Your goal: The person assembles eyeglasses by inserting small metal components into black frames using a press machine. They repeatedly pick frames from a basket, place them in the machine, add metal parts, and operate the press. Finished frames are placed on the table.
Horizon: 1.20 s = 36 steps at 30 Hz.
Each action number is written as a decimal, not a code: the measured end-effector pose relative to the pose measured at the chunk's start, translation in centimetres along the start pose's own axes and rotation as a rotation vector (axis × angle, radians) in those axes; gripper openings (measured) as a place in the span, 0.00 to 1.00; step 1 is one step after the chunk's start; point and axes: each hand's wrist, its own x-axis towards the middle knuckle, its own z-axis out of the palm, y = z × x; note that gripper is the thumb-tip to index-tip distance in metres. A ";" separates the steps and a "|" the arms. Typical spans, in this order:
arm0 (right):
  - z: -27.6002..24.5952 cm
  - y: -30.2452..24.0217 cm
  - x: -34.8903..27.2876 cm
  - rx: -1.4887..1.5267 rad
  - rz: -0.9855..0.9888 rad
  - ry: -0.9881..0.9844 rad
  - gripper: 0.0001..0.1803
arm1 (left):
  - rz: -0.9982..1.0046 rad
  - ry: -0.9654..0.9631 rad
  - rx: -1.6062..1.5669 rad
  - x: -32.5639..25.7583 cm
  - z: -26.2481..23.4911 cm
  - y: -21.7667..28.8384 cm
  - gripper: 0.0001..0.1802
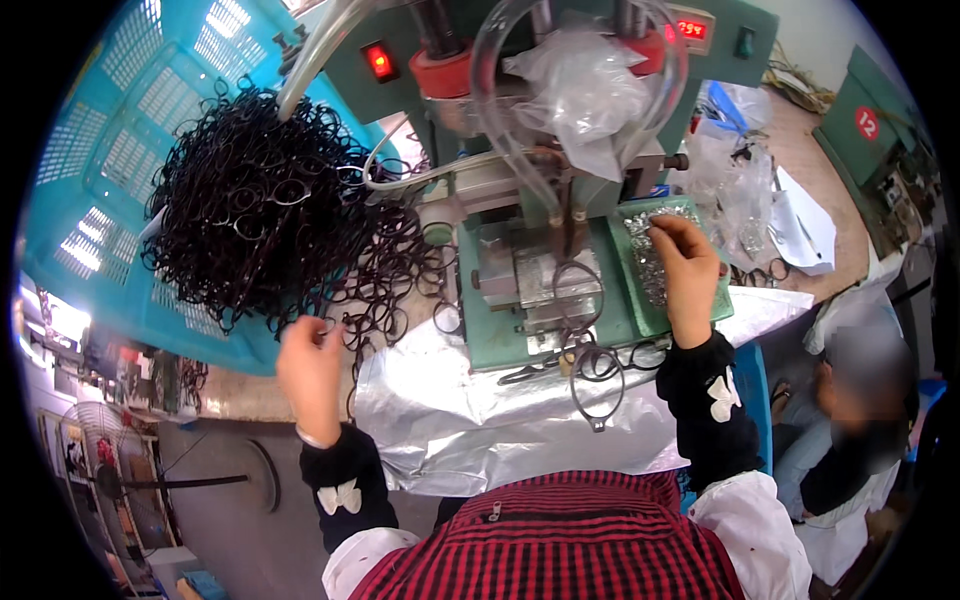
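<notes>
Our right hand point(690, 272) is pinched over the green tray point(622, 272) of metal parts point(645, 258), our left hand point(308, 372) curls beside the piled black rings point(250, 220), whether either grips anything we cannot tell, and, with few rings point(598, 424) at the press point(488, 350), we judge most work remains.

the machine point(500, 270) stands on the table point(250, 392). left of it: the crate point(195, 338), with a heap of rings point(250, 210) inside. right side of the machine: the tray point(655, 320), containing small parts point(645, 265). before the machine: foil point(430, 400). right of the tray, toward the rear: plastic bags point(735, 190).
</notes>
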 end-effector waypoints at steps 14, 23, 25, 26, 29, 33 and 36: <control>-6.1 -5.7 -5.8 -0.417 -0.155 -0.098 0.09 | -0.398 -0.116 -1.792 5.5 2.6 -4.2 0.08; 5.2 -6.8 -2.4 0.032 -0.090 -0.266 0.20 | -0.262 0.041 -1.784 3.8 2.6 6.0 0.10; 5.2 -7.9 -2.8 0.137 0.005 -0.278 0.22 | -0.242 -0.038 -1.767 2.0 3.8 5.3 0.06; 5.1 -7.8 -2.9 0.152 0.038 -0.264 0.23 | -0.240 -0.112 -1.769 1.0 4.8 5.4 0.05; 5.4 -7.8 -3.5 0.203 0.059 -0.257 0.24 | -0.247 -0.112 -1.771 -1.7 7.1 4.9 0.04; 5.6 -8.5 -3.7 0.205 0.051 -0.297 0.27 | -0.033 0.021 -1.708 -2.6 3.6 9.5 0.04; 6.2 -10.2 -4.1 0.428 0.199 -0.286 0.27 | 0.260 0.249 -1.630 -3.3 -1.6 12.1 0.06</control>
